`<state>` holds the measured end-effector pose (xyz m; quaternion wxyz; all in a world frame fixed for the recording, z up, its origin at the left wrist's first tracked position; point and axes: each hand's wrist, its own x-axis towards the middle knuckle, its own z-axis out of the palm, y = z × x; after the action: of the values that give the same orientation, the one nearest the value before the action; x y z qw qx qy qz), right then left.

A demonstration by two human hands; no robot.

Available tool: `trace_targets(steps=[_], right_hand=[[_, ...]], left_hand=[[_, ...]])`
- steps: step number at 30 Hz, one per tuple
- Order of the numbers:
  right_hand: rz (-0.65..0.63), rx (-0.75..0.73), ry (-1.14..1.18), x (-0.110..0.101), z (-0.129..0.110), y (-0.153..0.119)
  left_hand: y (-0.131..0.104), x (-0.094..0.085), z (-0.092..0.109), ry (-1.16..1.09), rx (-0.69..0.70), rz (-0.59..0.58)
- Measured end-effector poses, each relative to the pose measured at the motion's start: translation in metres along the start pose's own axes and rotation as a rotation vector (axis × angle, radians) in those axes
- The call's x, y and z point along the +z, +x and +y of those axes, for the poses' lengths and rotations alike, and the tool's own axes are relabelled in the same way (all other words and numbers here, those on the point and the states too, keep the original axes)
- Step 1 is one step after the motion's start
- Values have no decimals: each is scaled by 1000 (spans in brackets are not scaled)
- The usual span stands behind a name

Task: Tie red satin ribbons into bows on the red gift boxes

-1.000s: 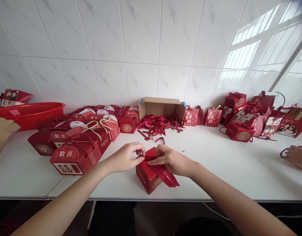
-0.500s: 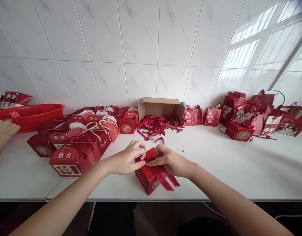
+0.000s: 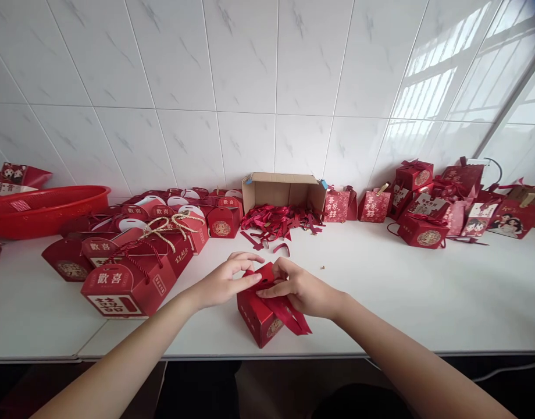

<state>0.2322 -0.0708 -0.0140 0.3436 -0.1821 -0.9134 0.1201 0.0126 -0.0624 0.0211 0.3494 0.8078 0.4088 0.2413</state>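
Note:
A small red gift box with a gold round emblem stands in front of me near the table's front edge. A dark red ribbon lies over its top, and its tails hang down on the right. My right hand pinches this ribbon between thumb and fingers above the box. On the other side my left hand is closed, its thumb and fingers on a bit of the ribbon at the box's upper left. The fingers partly hide the box top.
Behind the box, a cardboard carton lies open with loose ribbons spilling out. Finished-looking red boxes crowd the left, beside a red plastic basket. More decorated boxes stand at the right, along the tiled wall.
My left hand has lifted slightly from the ribbon's middle, its thumb now apart from my right thumb. The ribbon tails have shifted. Another person's hand at the far left has mostly left the view.

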Motion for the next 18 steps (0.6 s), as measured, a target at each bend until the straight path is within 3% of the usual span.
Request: trace_targets(steps=[7,13,18], right_hand=[[20,-7,43,2,2,-2],[108,19,116,2,0,-5],[271,229,219,6,0,-8]], left_hand=[[4,20,6,2,42,227],[4,29,11,-113,3,200],[2,31,10,-169,-28,205]])
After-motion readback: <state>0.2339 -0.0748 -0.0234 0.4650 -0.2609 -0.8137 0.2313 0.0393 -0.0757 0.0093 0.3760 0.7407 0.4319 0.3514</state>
